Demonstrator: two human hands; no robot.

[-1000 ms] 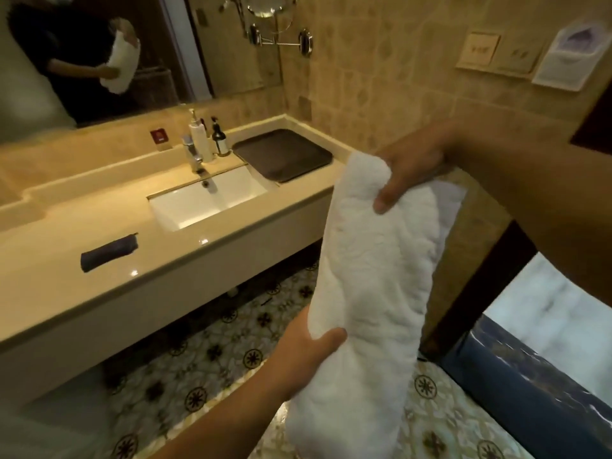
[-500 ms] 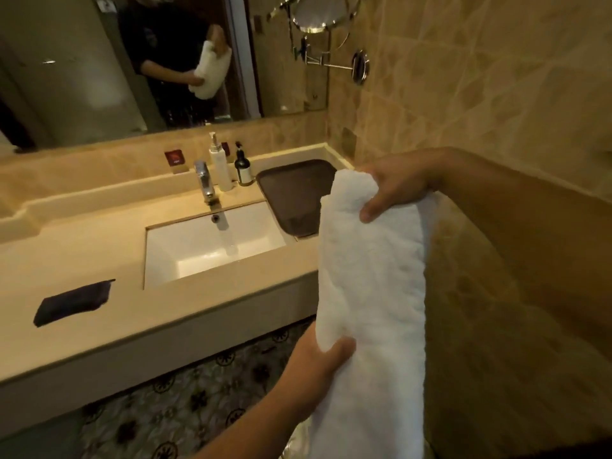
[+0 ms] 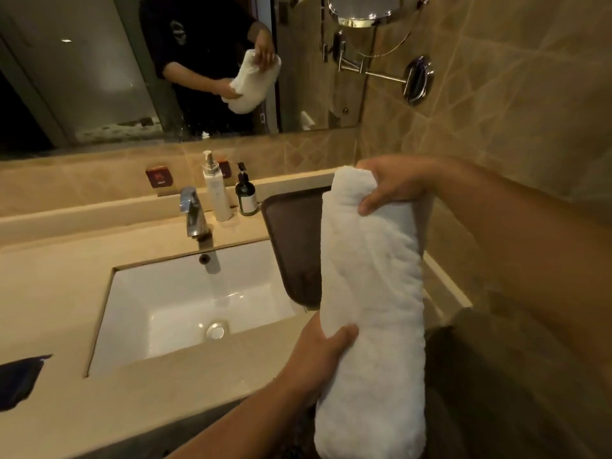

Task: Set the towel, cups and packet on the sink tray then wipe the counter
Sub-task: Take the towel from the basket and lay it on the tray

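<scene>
Towel step in hand: my right hand [image 3: 394,185] and left hand [image 3: 323,354] both pinching rolled white towel [image 3: 372,293] above brown tray [image 3: 294,246]. Next: lower, lay flat on tray.

A bathroom, likely in a hotel, is showing here: a white rectangular undermount basin [image 3: 198,306] is sitting in a beige stone counter [image 3: 59,286], with a chrome tap [image 3: 193,212] behind it. 2 pump bottles, 1 white [image 3: 217,193] and 1 dark [image 3: 246,197], are standing beside a brown tray [image 3: 294,233]. A wide wall mirror [image 3: 99,67] and a round chrome swing-arm mirror [image 3: 364,9] are hanging on tan tiles [image 3: 513,94].
</scene>
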